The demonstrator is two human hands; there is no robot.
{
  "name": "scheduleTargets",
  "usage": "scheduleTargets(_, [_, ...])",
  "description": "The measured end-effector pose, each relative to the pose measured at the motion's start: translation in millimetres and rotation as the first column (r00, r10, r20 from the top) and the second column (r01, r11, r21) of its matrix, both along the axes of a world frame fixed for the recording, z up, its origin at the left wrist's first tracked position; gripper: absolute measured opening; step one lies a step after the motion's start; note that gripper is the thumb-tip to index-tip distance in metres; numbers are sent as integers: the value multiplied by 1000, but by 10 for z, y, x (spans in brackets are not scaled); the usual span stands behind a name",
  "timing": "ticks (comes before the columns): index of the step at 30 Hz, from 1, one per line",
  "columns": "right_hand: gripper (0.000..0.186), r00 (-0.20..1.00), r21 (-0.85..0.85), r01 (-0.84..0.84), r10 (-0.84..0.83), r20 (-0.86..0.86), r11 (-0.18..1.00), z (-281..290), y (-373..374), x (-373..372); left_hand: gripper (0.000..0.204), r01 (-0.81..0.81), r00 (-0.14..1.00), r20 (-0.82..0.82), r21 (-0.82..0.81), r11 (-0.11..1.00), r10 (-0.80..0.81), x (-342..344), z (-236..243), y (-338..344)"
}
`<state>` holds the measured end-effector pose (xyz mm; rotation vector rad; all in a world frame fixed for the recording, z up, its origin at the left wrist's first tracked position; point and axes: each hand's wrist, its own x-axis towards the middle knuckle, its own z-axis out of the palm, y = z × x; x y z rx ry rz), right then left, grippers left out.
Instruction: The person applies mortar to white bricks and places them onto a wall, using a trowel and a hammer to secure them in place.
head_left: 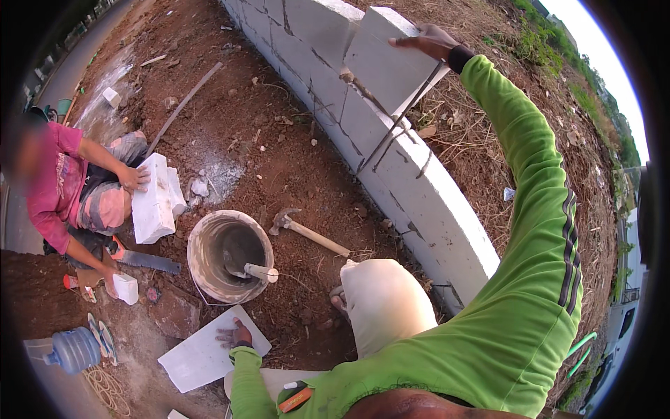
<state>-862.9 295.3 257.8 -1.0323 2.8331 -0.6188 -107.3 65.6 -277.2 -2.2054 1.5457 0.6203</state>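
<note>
My right hand (426,40) grips the top of an upright white block (377,59) standing on the low white block wall (419,202). Thin dark bars run beside and below that block. My left hand (234,335) lies with fingers apart on a flat white block (195,359) on the dirt at lower centre. Just above it stands a mortar-crusted bucket (199,258) with a pale handle (262,274) sticking out. A hammer (314,239) lies between the bucket and the wall, near my knee (391,307).
At left a co-worker (63,174) in pink squats, hands on white blocks (150,209), beside a handsaw (146,260). A water jug (73,353), sandals (105,335) and coiled rope (108,391) lie lower left. A strip (185,105) lies across the dirt. Dry grass borders the wall's far side.
</note>
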Motion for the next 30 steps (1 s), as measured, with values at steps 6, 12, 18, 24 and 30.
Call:
scheduleTargets(6, [91, 1000, 82, 19, -21, 19, 996, -1, -153, -1, 109, 38, 999, 17, -26, 999, -38, 164, -198, -40])
scheduleTargets(12, [95, 997, 117, 55, -48, -65, 992, -105, -242, 107, 105, 13, 998, 55, -25, 1000, -11, 139, -296, -6])
scheduleTargets(18, [102, 991, 173, 93, -74, -112, 980, -240, -353, -101, 105, 9, 999, 33, -51, 999, -7, 140, -316, 8])
scheduleTargets(24, [100, 989, 282, 68, -27, -145, 957, -221, -366, -93, 108, 15, 1000, 17, -82, 996, -13, 155, -322, 47])
scheduleTargets(30, [66, 997, 150, 8, 3, -73, 989, -12, -454, 315, 108, 35, 999, 32, -116, 993, -32, 280, -333, 64])
